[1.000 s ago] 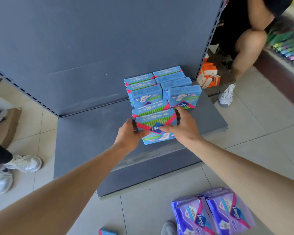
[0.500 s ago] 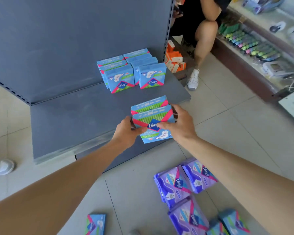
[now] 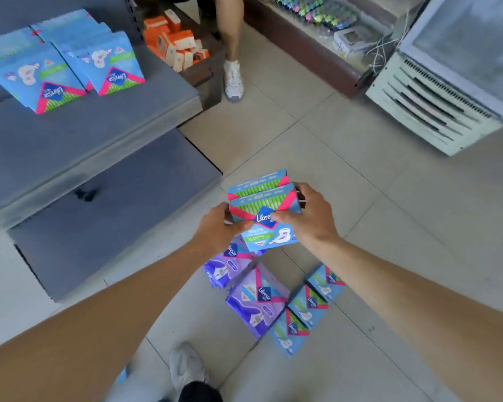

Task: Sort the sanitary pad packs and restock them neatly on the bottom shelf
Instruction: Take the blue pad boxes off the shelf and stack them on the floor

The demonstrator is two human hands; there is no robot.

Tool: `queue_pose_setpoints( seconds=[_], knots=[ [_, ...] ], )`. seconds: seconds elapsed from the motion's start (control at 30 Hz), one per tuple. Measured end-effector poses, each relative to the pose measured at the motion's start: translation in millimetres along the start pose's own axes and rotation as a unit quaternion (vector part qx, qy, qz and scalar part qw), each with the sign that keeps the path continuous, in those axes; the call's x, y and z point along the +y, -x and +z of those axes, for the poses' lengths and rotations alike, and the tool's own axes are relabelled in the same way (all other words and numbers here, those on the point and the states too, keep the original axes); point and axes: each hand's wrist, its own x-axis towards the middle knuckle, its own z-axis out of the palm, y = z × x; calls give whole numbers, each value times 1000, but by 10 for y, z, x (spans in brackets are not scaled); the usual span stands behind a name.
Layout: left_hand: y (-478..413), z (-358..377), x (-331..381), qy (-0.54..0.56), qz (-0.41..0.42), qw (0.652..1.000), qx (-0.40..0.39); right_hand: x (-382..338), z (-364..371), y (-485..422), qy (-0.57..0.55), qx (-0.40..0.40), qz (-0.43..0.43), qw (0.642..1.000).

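Note:
Two blue pad packs (image 3: 263, 208) are held together in the air over the floor tiles, off the shelf's right front corner. My left hand (image 3: 215, 232) grips their left side and my right hand (image 3: 305, 217) grips their right side, thumb on the front face. Several blue packs (image 3: 64, 62) stand in rows at the back of the grey bottom shelf (image 3: 105, 117). On the floor below my hands lie purple packs (image 3: 253, 303) and blue packs (image 3: 308, 309) in a loose heap.
Orange boxes (image 3: 174, 44) sit on a low stand right of the shelf. Another person's leg and white shoe (image 3: 233, 79) are beside it. A white cooler (image 3: 450, 82) stands at right. My own shoe (image 3: 186, 369) is near the bottom edge.
Both hands have pulled the two blue packs back from the shelf and to the right, out over the floor. The view swung right and down, showing more packs on the floor.

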Motion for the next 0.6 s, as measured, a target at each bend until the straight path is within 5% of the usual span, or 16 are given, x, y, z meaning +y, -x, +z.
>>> queue_pose_setpoints(
  seconds=[0.33, 0.6],
  knots=[
    [182, 1862, 394, -38, 38, 995, -88, 1391, -1363, 636, -53, 119, 87, 988],
    [-99, 3117, 51, -78, 16, 990, -117, 2720, -1422, 755, -180, 207, 243, 930]
  ],
)
